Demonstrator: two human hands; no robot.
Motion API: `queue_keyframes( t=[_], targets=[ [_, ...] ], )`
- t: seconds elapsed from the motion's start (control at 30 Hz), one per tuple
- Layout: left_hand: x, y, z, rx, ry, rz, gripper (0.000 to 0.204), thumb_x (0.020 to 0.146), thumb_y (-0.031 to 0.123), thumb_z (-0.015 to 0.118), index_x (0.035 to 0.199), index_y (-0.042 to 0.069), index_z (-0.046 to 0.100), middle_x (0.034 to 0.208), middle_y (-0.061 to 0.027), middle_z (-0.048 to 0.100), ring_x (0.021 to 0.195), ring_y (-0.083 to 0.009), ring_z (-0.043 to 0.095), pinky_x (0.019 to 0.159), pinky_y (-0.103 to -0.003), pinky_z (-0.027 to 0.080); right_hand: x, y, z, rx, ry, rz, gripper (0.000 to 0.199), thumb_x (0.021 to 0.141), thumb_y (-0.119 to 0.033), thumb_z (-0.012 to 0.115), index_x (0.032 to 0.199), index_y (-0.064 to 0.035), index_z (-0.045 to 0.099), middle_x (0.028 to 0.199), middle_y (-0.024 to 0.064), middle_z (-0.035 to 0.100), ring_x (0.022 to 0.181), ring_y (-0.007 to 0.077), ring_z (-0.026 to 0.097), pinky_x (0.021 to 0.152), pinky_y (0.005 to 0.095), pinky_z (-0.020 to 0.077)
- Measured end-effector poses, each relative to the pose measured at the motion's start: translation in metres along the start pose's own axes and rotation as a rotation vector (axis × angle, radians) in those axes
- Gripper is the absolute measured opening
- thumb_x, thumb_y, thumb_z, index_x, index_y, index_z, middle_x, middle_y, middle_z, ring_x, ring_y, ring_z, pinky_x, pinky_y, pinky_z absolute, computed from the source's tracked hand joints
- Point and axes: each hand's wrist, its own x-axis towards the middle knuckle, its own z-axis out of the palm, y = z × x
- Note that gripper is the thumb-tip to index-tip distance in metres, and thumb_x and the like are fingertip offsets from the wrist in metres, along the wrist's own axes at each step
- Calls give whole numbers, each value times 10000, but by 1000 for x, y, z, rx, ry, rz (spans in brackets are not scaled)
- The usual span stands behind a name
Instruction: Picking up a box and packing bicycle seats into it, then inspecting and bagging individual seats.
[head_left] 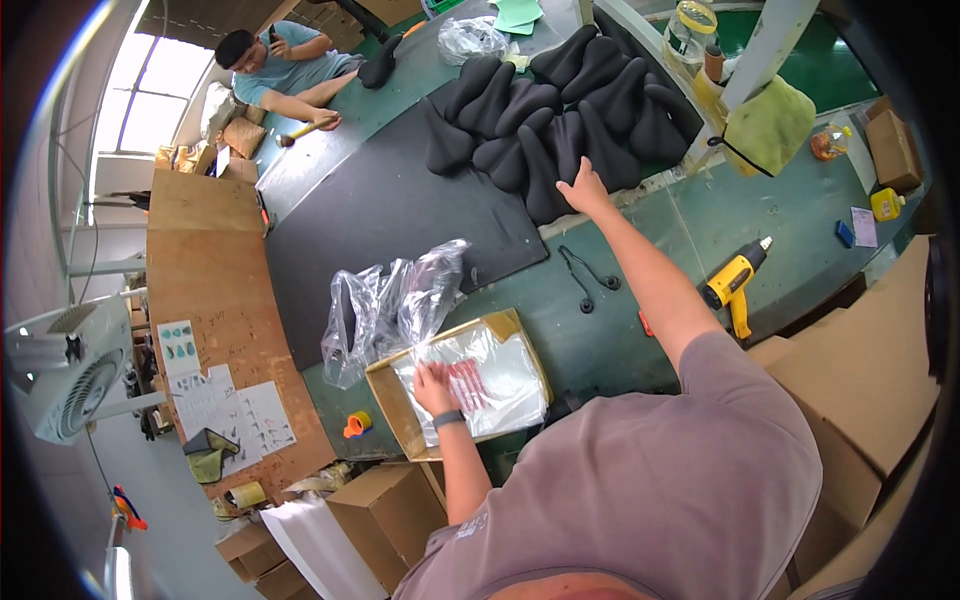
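A long green workbench (600, 330) is seen from above, with a large black mat (380, 215) laid over its far half. On the mat's right end a heap of black bicycle saddles (560, 110) is stacked, overlapping one another — kept together within arm's reach. The right hand (583, 189) is stretched out to the near edge of that heap, fingers curled over the nose of one saddle; whether it is truly gripped or only touched cannot be told.

Nearer the body, a shallow cardboard box (390, 400) holds a stack of clear plastic bags (495, 375), lying flat so that one can be peeled from the top. The left hand (433, 387) is laid palm-down on that stack, fingers spread and nearly flat, nothing closed in it. Just beyond the box a bagged saddle (385, 305) rests on the mat's edge in crumpled clear plastic.

Smaller things are set aside to the right, well apart from the hands — a yellow heat gun (735, 285) and black scissors (585, 272). At the far end of the bench another person (285, 65) is seated holding a mallet.
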Motion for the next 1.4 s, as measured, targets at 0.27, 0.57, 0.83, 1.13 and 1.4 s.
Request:
queue_keyframes(
  t=[0.27,0.57,0.83,1.13,1.4],
  targets=[
    [-109,-53,-16,276,-201,-51,434,1138,182,688,1543,50,605,1219,-116,772,1018,-201,777,846,-335,636,66,-34,25,144,-337,377,1141,892,-236,780,1769,-31,78,1433,372,668,1254,485,729,1134,546,558],
    [-147,-55,20,518,-598,80,380,1142,203,698,1455,-13,676,1210,-107,793,1053,-168,772,889,-316,615,-98,-2,-62,590,-16,-48,768,978,-283,763,1609,2,432,1236,295,725,1020,352,739,851,444,592],
    [-169,19,39,631,-481,721,338,1073,146,763,1373,-5,735,1169,-148,815,1066,-268,768,933,-400,588,-378,-92,-129,1460,-872,221,638,1123,-542,653,1505,-49,517,1237,145,668,751,184,627,578,305,498],
    [-195,190,24,762,-760,1229,1424,574,463,1071,1710,-9,353,1747,-319,327,1590,-535,375,1290,-598,361,-490,-134,-102,1365,-1195,489,840,1081,-872,313,1312,-105,566,873,109,607,517,167,502,433,293,414],
    [-97,177,-5,650,-1062,763,439,959,384,861,1218,31,813,953,-134,795,948,-282,796,863,-418,604,-549,-164,-99,948,-1001,508,977,1059,-896,341,919,27,627,681,75,533,477,162,502,415,290,394]
  ],
)
